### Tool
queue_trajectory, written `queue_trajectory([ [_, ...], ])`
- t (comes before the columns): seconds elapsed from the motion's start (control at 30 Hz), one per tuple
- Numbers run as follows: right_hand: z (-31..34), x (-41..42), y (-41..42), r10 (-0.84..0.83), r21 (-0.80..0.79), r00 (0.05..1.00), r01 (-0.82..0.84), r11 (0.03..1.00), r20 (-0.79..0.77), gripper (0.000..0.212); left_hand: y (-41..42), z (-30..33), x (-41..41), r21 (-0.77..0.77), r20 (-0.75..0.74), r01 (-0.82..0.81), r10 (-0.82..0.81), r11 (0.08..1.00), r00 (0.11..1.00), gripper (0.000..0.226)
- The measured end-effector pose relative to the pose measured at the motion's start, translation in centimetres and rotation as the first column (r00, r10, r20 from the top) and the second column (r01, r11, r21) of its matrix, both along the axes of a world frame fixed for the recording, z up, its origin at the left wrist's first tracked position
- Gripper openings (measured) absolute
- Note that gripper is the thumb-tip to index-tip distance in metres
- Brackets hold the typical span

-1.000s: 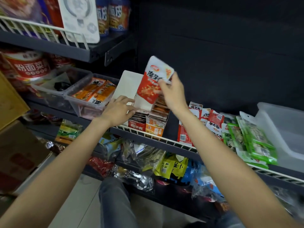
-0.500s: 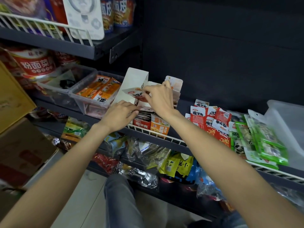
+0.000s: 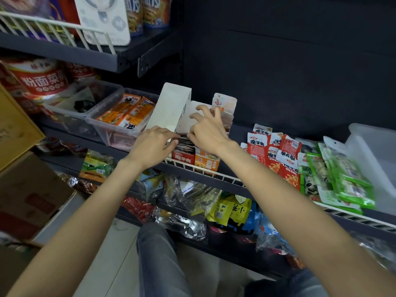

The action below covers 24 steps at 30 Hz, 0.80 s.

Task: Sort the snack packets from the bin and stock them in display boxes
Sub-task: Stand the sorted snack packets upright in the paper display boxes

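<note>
Right hand now lower, apparently atop boxed packets.

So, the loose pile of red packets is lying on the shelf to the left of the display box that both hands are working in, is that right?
Not quite: the head view shows the loose pile of red packets lying on the shelf to the right of the display box, not the left. Both the left hand and the right hand are indeed at that box.
</note>
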State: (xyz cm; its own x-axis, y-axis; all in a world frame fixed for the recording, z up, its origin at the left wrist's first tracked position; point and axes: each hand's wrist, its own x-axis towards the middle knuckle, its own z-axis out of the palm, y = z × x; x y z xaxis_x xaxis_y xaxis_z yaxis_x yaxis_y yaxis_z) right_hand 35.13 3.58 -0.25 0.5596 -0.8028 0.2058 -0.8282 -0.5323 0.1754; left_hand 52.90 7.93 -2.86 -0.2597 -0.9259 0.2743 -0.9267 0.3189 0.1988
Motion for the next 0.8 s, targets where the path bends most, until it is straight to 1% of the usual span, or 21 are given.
queue_trajectory([
  [0.03, 0.2, -0.5, -0.1, 0.007, 0.072, 1.000, -0.007, 0.997, 0.003, 0.037, 0.3, 0.7, -0.2, 0.012, -0.013, -0.016, 0.016, 1.000, 1.000, 0.032],
  [0.07, 0.5, -1.1, 0.0, 0.014, 0.145, 0.999, -0.020, 0.989, 0.042, 0.038, 0.7, 1.4, -0.5, 0.015, -0.041, -0.035, 0.036, 0.999, 0.998, 0.031],
  [0.1, 0.7, -2.1, 0.1, 0.013, 0.198, 0.992, -0.039, 0.980, 0.127, 0.037, 1.3, 2.2, -1.0, -0.003, -0.084, -0.052, 0.051, 0.999, 0.995, 0.029],
  [0.13, 0.9, -3.3, 0.5, 0.006, 0.209, 0.970, -0.059, 0.976, 0.245, 0.034, 2.0, 3.0, -1.7, -0.048, -0.138, -0.063, 0.055, 0.997, 0.989, 0.027],
  [0.17, 0.9, -4.8, 1.2, -0.005, 0.184, 0.928, -0.068, 0.981, 0.373, 0.030, 2.9, 3.6, -2.7, -0.110, -0.199, -0.064, 0.041, 0.992, 0.979, 0.025],
  [0.23, 0.6, -8.2, 3.0, -0.038, 0.130, 0.790, -0.053, 0.990, 0.612, 0.025, 4.5, 4.6, -5.3, -0.213, -0.336, -0.023, -0.051, 0.977, 0.941, 0.024],
  [0.27, 0.2, -10.0, 3.9, -0.078, 0.139, 0.715, -0.026, 0.990, 0.694, 0.023, 5.0, 4.7, -7.0, -0.232, -0.397, 0.013, -0.107, 0.973, 0.912, 0.025],
  [0.3, -0.4, -11.8, 4.8, -0.139, 0.171, 0.659, 0.015, 0.985, 0.739, 0.022, 5.4, 4.5, -8.8, -0.234, -0.439, 0.058, -0.159, 0.971, 0.884, 0.024],
  [0.33, -1.2, -13.6, 5.5, -0.204, 0.208, 0.632, 0.069, 0.976, 0.747, 0.021, 5.4, 4.1, -10.6, -0.229, -0.460, 0.111, -0.208, 0.967, 0.863, 0.023],
  [0.37, -2.2, -15.3, 5.8, -0.260, 0.230, 0.640, 0.132, 0.964, 0.723, 0.021, 5.2, 3.2, -12.5, -0.219, -0.466, 0.165, -0.251, 0.962, 0.848, 0.020],
  [0.43, -4.2, -18.4, 5.8, -0.348, 0.230, 0.711, 0.262, 0.937, 0.611, 0.020, 4.1, 1.1, -16.1, -0.142, -0.489, 0.250, -0.287, 0.958, 0.824, 0.017],
  [0.5, -5.8, -20.8, 5.3, -0.416, 0.228, 0.753, 0.348, 0.909, 0.509, 0.023, 2.1, -1.4, -19.2, -0.020, -0.523, 0.293, -0.260, 0.956, 0.812, 0.018],
  [0.53, -6.4, -21.8, 4.9, -0.455, 0.246, 0.763, 0.383, 0.891, 0.459, 0.026, 0.9, -2.6, -20.5, 0.032, -0.510, 0.296, -0.239, 0.955, 0.826, 0.021],
  [0.63, -7.8, -24.0, 3.2, -0.561, 0.323, 0.778, 0.474, 0.819, 0.282, 0.042, -2.7, -5.1, -23.5, 0.167, -0.371, 0.234, -0.159, 0.958, 0.915, 0.038],
  [0.7, -8.3, -24.7, 1.6, -0.594, 0.367, 0.791, 0.514, 0.775, 0.145, 0.056, -4.5, -6.2, -24.6, 0.243, -0.292, 0.182, -0.107, 0.953, 0.950, 0.051],
  [0.77, -8.8, -24.7, 0.2, -0.603, 0.404, 0.797, 0.541, 0.738, 0.035, 0.069, -5.7, -7.1, -25.1, 0.295, -0.161, 0.162, -0.118, 0.942, 0.980, 0.060],
  [0.8, -9.0, -24.5, -0.3, -0.598, 0.422, 0.801, 0.540, 0.728, 0.006, 0.073, -6.0, -7.5, -25.2, 0.309, -0.084, 0.159, -0.139, 0.938, 0.987, 0.061],
])
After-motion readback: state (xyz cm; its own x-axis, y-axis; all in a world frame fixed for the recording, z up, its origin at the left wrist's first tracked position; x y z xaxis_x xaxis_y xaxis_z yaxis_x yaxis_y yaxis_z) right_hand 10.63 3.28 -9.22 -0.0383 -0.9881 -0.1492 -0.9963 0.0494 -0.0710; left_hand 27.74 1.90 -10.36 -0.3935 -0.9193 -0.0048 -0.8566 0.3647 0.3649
